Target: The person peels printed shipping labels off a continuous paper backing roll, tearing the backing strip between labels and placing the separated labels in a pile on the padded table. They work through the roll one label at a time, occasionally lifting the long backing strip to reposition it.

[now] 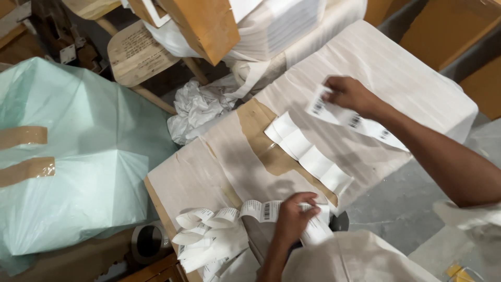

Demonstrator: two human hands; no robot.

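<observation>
My right hand [348,94] is raised over a large paper-wrapped package [396,68] and grips one end of a strip of white barcode labels [360,121] that trails down toward the right. My left hand [293,216] is closed on another strip of barcode labels [261,209] at the package's near edge. Curled label strips [209,230] pile up to the left of that hand. A blank strip of white label backing [308,151] lies flat on the package between my hands, across a band of brown tape [261,136].
A big parcel in pale green plastic with brown tape [68,167] fills the left. Crumpled white plastic [201,107] lies behind the package. A wooden stool [138,52] and wrapped goods stand at the back. A tape roll [148,240] sits low left; grey floor [396,203] at right.
</observation>
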